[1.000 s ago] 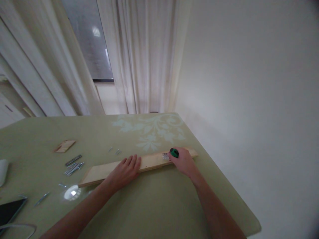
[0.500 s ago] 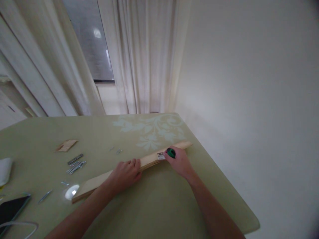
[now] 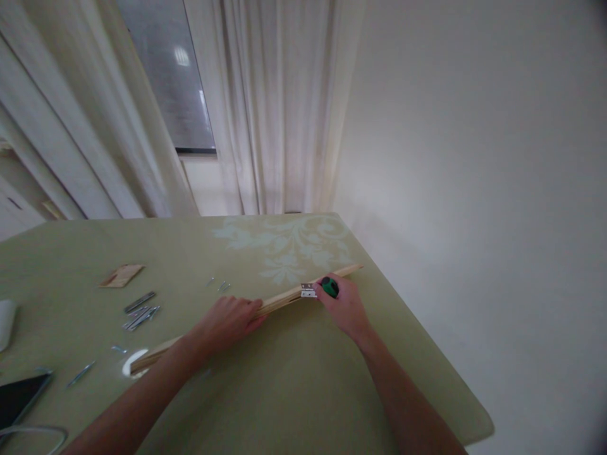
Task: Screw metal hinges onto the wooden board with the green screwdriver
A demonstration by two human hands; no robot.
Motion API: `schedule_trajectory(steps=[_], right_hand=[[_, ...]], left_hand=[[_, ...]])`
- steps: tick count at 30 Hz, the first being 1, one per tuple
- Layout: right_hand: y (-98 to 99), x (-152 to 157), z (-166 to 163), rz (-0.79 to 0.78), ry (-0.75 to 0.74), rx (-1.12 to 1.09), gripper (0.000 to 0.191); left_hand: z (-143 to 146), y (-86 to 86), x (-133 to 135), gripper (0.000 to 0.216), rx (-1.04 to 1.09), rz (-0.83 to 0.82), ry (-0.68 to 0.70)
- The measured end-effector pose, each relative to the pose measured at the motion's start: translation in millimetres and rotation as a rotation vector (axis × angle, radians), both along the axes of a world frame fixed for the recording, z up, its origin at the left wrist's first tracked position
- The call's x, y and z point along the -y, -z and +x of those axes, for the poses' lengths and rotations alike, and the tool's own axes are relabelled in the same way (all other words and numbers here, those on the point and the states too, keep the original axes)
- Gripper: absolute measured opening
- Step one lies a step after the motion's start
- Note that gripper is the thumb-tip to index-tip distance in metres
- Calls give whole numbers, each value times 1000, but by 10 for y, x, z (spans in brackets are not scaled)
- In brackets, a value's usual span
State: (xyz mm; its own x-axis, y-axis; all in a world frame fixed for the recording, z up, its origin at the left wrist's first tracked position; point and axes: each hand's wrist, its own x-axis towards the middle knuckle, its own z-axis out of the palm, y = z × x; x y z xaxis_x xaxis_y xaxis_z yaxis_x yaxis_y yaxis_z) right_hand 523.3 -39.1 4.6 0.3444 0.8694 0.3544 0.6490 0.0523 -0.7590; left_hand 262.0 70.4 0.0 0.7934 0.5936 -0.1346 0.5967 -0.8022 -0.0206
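A long wooden board (image 3: 283, 299) lies slantwise across the table, its narrow edge facing me. My left hand (image 3: 231, 321) is closed round the board left of its middle. A small silver hinge (image 3: 308, 290) sits against the board, right beside my right fingers. In my right hand (image 3: 345, 307) is a screwdriver with a green and black handle (image 3: 329, 287), its butt end facing me. The shaft and tip are hidden, and I cannot tell whether the right fingers also touch the hinge. The board's near left end shows beyond my left forearm.
On the left of the green table (image 3: 294, 392) lie more metal hinges (image 3: 142, 316), a thin metal piece (image 3: 81, 374), a wood scrap (image 3: 122, 276) and a dark tablet-like device (image 3: 21, 399) with a white cable (image 3: 38, 429). Tiny screws (image 3: 224, 286) lie behind the board. A wall (image 3: 474, 221) borders the right side.
The board has rolled so that its narrow edge shows instead of its broad face. My left hand has shifted slightly left with it. My right hand keeps its hold beside the hinge.
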Motion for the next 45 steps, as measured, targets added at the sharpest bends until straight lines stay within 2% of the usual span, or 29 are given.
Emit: schedule_trajectory(steps=[9, 15, 18, 23, 28, 34, 40, 43, 45], right_hand=[[-15, 2, 99, 28, 43, 0, 20], [55, -4, 17, -103, -220, 120, 11], [116, -18, -85, -148, -163, 267, 6], [133, -14, -104, -217, -11, 438, 19], [146, -43, 35, -230, 101, 437, 13], [276, -103, -16, -148, 7, 320, 15], [207, -81, -30, -201, -52, 349, 19], [160, -67, 3, -257, -50, 378, 18], [140, -57, 2, -298, -52, 400, 16]], left_hand=[[-18, -123, -233, 45, 17, -64, -6], [-32, -189, -297, 47, 5, -87, 38], [-26, -181, -221, 43, -11, -69, 35], [-25, -95, -108, 41, -20, -39, 27], [-79, -67, -210, 43, 33, -74, 20], [-125, -106, -439, 56, 149, -260, 37], [-98, -177, -470, 60, 157, -416, -14], [-107, -224, -438, 57, 137, -393, -4], [-93, -247, -396, 53, 104, -295, 12]])
